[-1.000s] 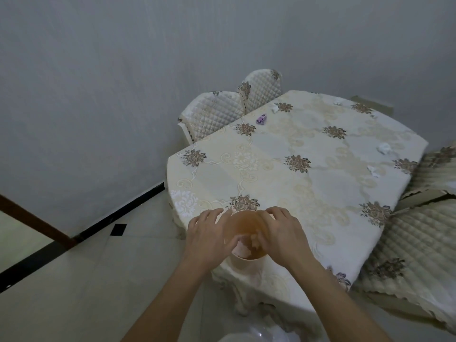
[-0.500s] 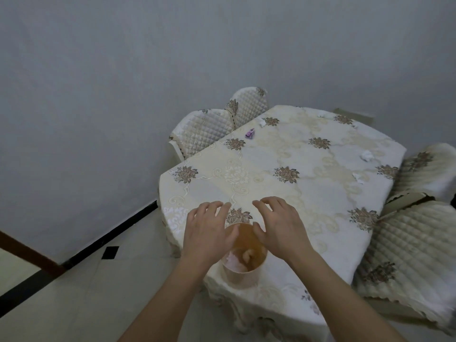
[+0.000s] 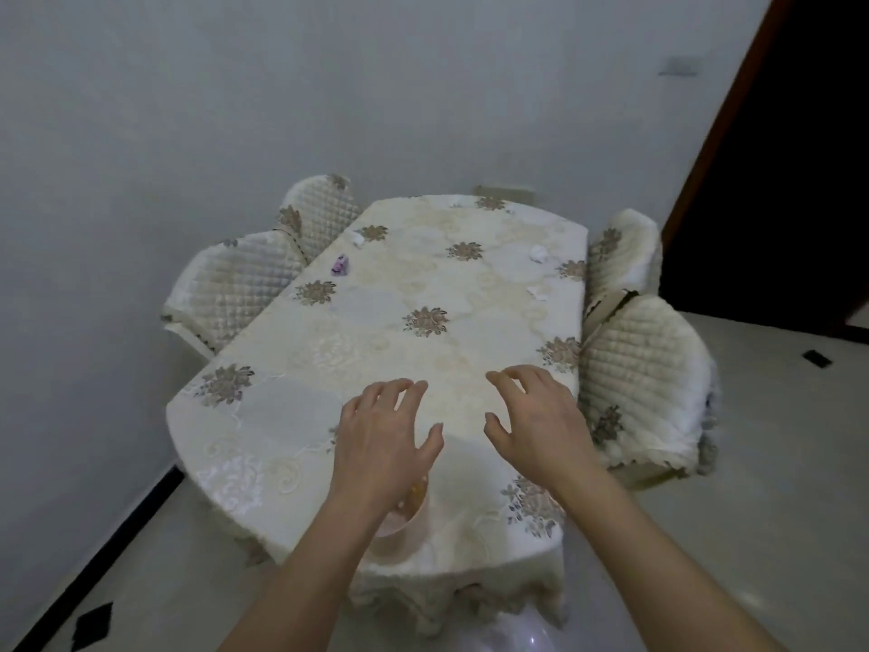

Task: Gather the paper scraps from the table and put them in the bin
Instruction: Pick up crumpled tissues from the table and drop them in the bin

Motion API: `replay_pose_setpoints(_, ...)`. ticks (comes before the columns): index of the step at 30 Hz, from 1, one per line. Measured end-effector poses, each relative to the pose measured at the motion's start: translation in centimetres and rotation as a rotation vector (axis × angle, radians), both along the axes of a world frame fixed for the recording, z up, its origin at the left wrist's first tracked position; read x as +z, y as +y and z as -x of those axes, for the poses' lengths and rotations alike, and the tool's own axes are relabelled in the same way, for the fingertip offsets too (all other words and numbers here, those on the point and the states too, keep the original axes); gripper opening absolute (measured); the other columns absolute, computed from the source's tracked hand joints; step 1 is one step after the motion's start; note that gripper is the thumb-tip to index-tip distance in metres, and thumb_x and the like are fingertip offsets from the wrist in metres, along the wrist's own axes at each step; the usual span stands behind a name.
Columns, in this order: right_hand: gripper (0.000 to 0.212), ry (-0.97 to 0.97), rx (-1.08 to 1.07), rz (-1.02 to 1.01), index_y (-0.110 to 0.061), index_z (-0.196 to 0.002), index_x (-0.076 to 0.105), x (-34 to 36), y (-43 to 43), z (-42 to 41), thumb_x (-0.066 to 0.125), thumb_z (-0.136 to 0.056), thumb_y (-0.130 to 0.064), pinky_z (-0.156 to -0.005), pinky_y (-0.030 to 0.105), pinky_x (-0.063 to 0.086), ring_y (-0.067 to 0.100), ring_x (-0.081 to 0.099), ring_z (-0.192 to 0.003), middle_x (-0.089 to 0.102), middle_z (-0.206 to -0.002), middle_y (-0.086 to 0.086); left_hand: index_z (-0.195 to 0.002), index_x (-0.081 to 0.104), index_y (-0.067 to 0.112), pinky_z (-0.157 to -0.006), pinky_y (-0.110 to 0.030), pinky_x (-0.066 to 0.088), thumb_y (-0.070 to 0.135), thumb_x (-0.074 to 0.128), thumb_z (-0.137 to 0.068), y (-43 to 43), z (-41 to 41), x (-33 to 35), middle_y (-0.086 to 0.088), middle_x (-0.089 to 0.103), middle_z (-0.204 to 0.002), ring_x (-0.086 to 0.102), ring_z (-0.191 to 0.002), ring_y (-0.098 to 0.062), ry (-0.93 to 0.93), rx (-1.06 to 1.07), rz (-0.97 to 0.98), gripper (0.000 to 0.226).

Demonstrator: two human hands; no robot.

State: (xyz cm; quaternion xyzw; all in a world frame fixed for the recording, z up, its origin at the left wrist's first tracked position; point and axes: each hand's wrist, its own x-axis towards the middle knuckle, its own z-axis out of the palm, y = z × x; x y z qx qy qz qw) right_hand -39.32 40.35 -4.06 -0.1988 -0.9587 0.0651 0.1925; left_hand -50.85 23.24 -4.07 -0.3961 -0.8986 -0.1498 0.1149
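A small pale pink bin [image 3: 399, 534] stands on the near edge of the table [image 3: 291, 416], mostly hidden under my left wrist. My left hand [image 3: 381, 440] hovers above it with fingers spread and holds nothing. My right hand [image 3: 536, 425] floats beside it over the cloth, fingers loosely spread, also holding nothing. Paper scraps lie far off: a purple scrap [image 3: 340, 265] and a white scrap [image 3: 358, 239] near the left edge, a crumpled white scrap [image 3: 538, 253] and a small white scrap [image 3: 537, 292] near the right edge.
Quilted chairs stand at the table's left side [image 3: 235, 284] and right side [image 3: 644, 369]. A floral tablecloth hangs over the table edge. Pale tiled floor lies on both sides, and a dark doorway [image 3: 776, 157] opens at the far right.
Both hands have let go of the bin and lifted forward over the table with fingers spread. The view has swung right, so the table now sits centred.
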Motion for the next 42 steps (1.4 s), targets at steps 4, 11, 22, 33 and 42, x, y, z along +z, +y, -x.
replay_pose_setpoints(4, 0.045, 0.000, -0.184, 0.027, -0.017, -0.122, 0.062, -0.8, 0.2, -4.9, 0.062, -0.080, -0.033, -0.082, 0.040, 0.049, 0.025, 0.057, -0.108, 0.063, -0.114, 0.003, -0.129, 0.059, 0.022, -0.092, -0.046, 0.047, 0.052, 0.047, -0.084, 2.2, -1.6, -0.9, 0.000, 0.064, -0.126, 0.057, -0.117, -0.025, -0.013, -0.181, 0.006, 0.055)
replay_pose_setpoints(11, 0.043, -0.030, -0.498, 0.004, -0.018, -0.118, 0.062, -1.6, -0.4, -15.1, 0.063, -0.077, -0.033, -0.081, 0.041, 0.048, 0.028, 0.057, -0.105, 0.062, -0.111, 0.005, -0.127, 0.061, 0.020, -0.088, -0.044, 0.048, 0.052, 0.049, -0.084, 6.2, -5.7, -2.0, -0.002, 0.065, -0.124, 0.057, -0.116, -0.025, -0.003, -0.458, 0.017, 0.055)
replay_pose_setpoints(22, 0.047, -0.054, -0.794, 0.035, -0.016, -0.121, 0.063, -2.2, 0.7, -25.7, 0.061, -0.077, -0.035, -0.087, 0.042, 0.049, 0.029, 0.058, -0.108, 0.064, -0.114, 0.007, -0.119, 0.063, 0.020, -0.083, -0.041, 0.047, 0.048, 0.053, -0.081, 14.0, -14.5, -2.5, 0.000, 0.066, -0.117, 0.059, -0.107, -0.025, -0.007, -0.755, -0.038, 0.048)
replay_pose_setpoints(33, 0.047, -0.026, -0.835, 0.114, -0.014, -0.122, 0.062, -4.8, 12.4, -31.7, 0.058, -0.079, -0.034, -0.090, 0.044, 0.048, 0.030, 0.055, -0.112, 0.062, -0.114, 0.007, -0.119, 0.062, 0.021, -0.083, -0.040, 0.046, 0.050, 0.049, -0.082, 27.3, -20.5, -3.7, 0.000, 0.064, -0.123, 0.057, -0.112, -0.025, 0.023, -0.831, 0.007, 0.049)
replay_pose_setpoints(42, 0.044, -0.043, -0.769, 0.081, -0.014, -0.120, 0.063, -3.8, 29.9, -37.6, 0.063, -0.080, -0.032, -0.089, 0.042, 0.046, 0.028, 0.055, -0.112, 0.062, -0.114, 0.006, -0.122, 0.063, 0.017, -0.081, -0.041, 0.048, 0.049, 0.051, -0.081, 44.1, -27.4, -3.9, -0.003, 0.064, -0.121, 0.057, -0.109, -0.026, 0.007, -0.786, -0.018, 0.053)
